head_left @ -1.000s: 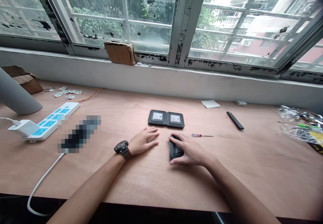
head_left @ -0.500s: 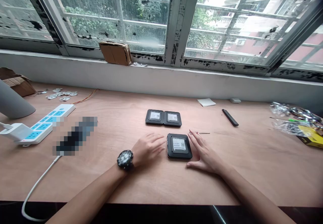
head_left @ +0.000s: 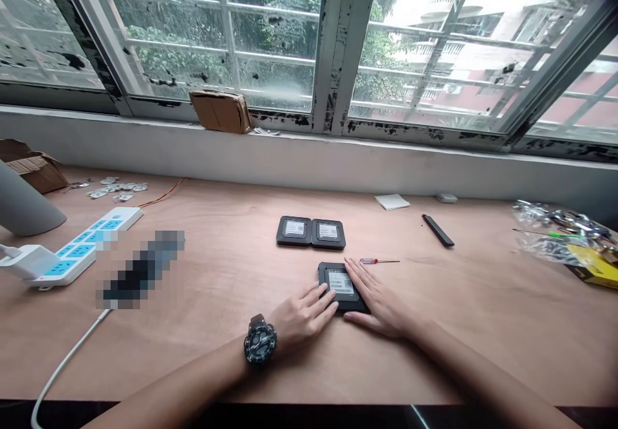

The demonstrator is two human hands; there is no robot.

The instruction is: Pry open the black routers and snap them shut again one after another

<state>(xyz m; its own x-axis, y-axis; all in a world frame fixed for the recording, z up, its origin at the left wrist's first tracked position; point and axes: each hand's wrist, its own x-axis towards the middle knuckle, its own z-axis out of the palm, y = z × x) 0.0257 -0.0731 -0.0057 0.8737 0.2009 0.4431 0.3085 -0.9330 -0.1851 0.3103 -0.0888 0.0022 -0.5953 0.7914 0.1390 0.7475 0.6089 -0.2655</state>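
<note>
A black square device (head_left: 339, 280) with a white label lies flat on the wooden desk (head_left: 232, 287) in front of me. My left hand (head_left: 303, 316), with a black watch on its wrist, rests its fingertips on the device's near left corner. My right hand (head_left: 377, 300) lies flat with fingers stretched along the device's right side, partly over it. Two more black devices (head_left: 311, 232) of the same kind sit side by side a little farther back. A small red-handled screwdriver (head_left: 379, 261) lies just right of my right hand's fingertips.
A white and blue power strip (head_left: 77, 254) with a plugged charger and white cable sits at the left. A blurred dark object (head_left: 140, 268) lies beside it. A black bar (head_left: 438, 230), white pad (head_left: 392, 201) and plastic bags with parts (head_left: 560, 229) are at the right. A cardboard box (head_left: 221, 111) stands on the sill.
Both hands have closed in on the near black device: the left moved right onto its corner, the right slid left over its right side. One second ago the right hand covered it.
</note>
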